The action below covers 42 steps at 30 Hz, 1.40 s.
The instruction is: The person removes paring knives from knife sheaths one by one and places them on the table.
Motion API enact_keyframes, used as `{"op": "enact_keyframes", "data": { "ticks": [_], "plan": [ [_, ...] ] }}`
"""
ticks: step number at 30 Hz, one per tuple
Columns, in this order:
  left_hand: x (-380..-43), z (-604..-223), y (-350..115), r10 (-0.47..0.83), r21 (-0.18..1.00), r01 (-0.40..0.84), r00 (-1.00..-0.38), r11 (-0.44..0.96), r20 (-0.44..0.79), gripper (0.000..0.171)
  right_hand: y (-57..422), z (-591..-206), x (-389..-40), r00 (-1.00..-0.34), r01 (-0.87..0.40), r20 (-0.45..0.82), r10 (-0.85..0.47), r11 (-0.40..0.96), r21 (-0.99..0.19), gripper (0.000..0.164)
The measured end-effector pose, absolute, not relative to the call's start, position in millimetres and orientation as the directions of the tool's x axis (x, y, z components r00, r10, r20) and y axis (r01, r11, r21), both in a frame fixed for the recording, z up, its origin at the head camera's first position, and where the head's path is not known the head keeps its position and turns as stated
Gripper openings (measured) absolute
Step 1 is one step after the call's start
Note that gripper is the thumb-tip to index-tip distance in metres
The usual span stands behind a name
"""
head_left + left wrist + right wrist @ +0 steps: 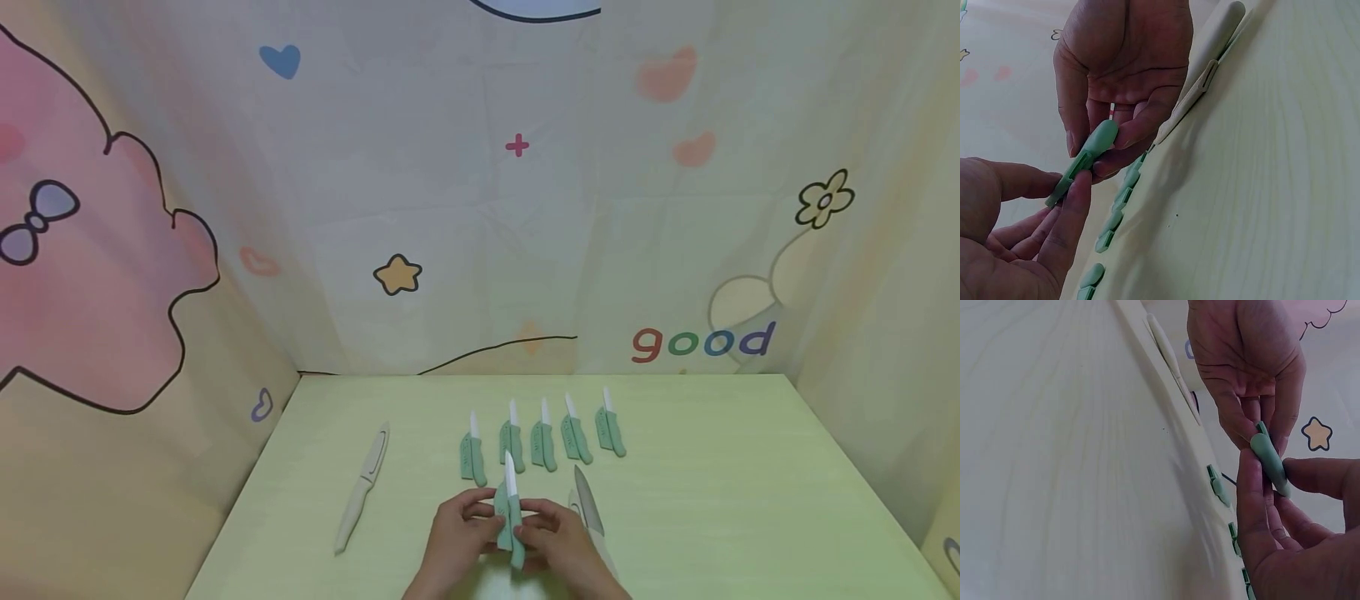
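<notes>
Close to the front of the table, a small green-handled paring knife (516, 529) is held upright-looking with its white blade pointing away. A green sheath (502, 507) lies alongside its handle. My left hand (459, 533) pinches the sheath between thumb and fingers. From the other side, my right hand (561, 540) pinches the handle. In the left wrist view the two hands meet at the handle (1099, 139), raised off the table. Behind the right hand lies a larger knife (589, 500) with a bare grey blade, its pale handle partly hidden.
Several matching green knives (543, 446), each beside its sheath, stand in a row behind my hands. On the left lies a pale-handled knife (362, 487) in its cover. The light green table (750, 500) meets a printed cloth backdrop (450, 167).
</notes>
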<state>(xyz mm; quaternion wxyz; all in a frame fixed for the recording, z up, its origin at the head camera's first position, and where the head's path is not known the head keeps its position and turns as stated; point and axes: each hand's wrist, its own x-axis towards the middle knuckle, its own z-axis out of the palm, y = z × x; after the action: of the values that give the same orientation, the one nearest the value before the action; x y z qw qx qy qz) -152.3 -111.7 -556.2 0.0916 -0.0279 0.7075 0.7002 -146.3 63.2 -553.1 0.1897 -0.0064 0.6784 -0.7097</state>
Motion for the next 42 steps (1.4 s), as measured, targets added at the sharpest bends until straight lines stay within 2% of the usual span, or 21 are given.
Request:
{"op": "enact_keyframes", "data": {
  "ticks": [6, 19, 42],
  "plan": [
    [-153.7, -555.4, -107.8, 0.084, 0.987, -0.157, -0.984, 0.02, -0.158, 0.042, 67.0, -554.6, -150.0, -0.935, 0.238, -0.221, -0.277, -0.031, -0.971, 0.049],
    [-155.6, -558.2, -103.4, 0.077, 0.983, -0.181, -0.98, 0.028, -0.182, 0.037, 68.8, -551.9, -152.6, -0.94, 0.27, -0.245, -0.238, -0.08, -0.959, 0.044],
    [-153.2, -558.3, -102.0, 0.095, 0.981, -0.191, -0.977, 0.026, -0.193, 0.035, 69.1, -551.3, -154.1, -0.944, 0.269, -0.249, -0.216, -0.07, -0.96, 0.044]
  ]
}}
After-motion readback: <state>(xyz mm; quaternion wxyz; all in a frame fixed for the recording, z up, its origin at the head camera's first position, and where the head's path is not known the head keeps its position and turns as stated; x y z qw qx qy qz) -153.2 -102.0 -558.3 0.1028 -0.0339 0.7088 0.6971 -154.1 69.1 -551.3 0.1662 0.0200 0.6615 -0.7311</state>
